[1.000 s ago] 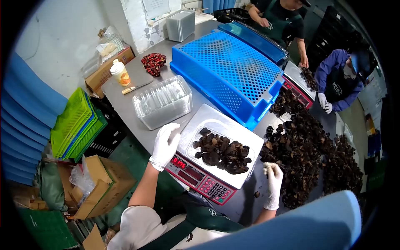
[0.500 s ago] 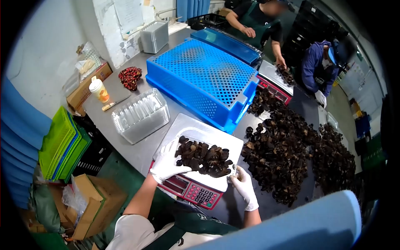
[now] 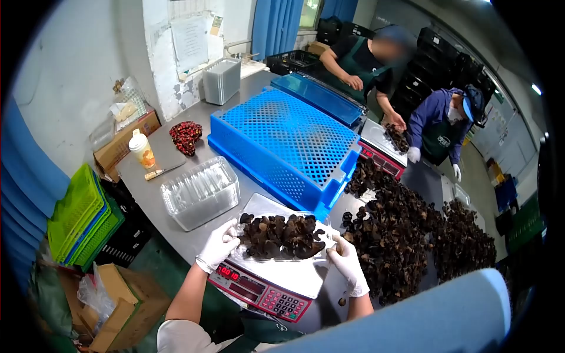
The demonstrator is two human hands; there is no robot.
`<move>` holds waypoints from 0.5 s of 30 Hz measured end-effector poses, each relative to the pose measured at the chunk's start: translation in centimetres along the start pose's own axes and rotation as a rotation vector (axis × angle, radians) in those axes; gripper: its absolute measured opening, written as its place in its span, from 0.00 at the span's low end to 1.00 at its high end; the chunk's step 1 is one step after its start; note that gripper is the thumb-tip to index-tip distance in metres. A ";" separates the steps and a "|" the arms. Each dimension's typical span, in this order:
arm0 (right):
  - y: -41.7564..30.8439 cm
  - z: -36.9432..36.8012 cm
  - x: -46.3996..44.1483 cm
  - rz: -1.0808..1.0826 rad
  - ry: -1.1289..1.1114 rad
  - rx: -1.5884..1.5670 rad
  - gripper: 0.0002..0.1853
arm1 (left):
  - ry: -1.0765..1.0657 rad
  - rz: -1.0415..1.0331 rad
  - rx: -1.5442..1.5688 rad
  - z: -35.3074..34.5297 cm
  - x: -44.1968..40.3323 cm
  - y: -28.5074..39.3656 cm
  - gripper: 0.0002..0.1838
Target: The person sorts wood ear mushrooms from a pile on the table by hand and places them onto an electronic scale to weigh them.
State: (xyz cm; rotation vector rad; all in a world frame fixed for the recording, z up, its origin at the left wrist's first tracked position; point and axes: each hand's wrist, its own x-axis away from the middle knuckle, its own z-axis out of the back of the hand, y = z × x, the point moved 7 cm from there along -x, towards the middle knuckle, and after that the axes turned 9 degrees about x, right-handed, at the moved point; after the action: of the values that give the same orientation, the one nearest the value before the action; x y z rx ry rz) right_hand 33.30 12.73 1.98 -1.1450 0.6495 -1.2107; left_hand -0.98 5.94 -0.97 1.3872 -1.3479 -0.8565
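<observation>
A clear plastic tray [image 3: 240,254] heaped with dark dried wood ear mushrooms [image 3: 282,236] is between my two gloved hands, over the scale's white plate [image 3: 297,274]. My left hand [image 3: 219,246] pinches the tray's left end with curled fingers. At the right end, my right hand [image 3: 346,265] grips the tray edge between thumb and fingers. Below them is the red-fronted scale [image 3: 268,297], its red display lit. Whether the tray touches the plate is hard to tell. A big pile of loose mushrooms [image 3: 388,241] lies to the right of my right hand.
An upturned blue crate [image 3: 282,141] stands behind the scale. Stacked clear trays [image 3: 200,194], a knife [image 3: 162,172], a cup [image 3: 141,149] and a red bundle [image 3: 186,137] are on the left. Across the table, two people [image 3: 368,65] work near a second scale [image 3: 382,154].
My left hand has gone from lying spread beside the mushrooms to pinching the tray end. The tray looks higher over the plate, and the display now shows red digits. My view has tilted slightly upward.
</observation>
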 end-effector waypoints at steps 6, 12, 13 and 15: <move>0.7 -0.2 2.7 0.019 -0.239 0.731 0.21 | -0.084 0.074 -0.119 1.3 0.9 -3.3 0.31; -5.6 -0.2 1.1 0.263 0.145 0.928 0.15 | -0.122 0.086 -0.144 0.6 2.0 -2.0 0.32; -6.8 -1.3 0.7 0.311 0.156 0.889 0.15 | -0.123 0.090 -0.144 0.6 2.1 -2.0 0.32; -7.0 -3.8 -0.5 0.359 0.100 0.978 0.16 | -0.070 0.024 -0.167 0.9 2.2 -1.4 0.31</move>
State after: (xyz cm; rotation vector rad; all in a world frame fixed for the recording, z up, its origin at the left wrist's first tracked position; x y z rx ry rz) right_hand 27.18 12.33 7.13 -0.1394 0.2413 -1.0646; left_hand -1.14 3.48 -2.24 1.2195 -1.3123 -0.9865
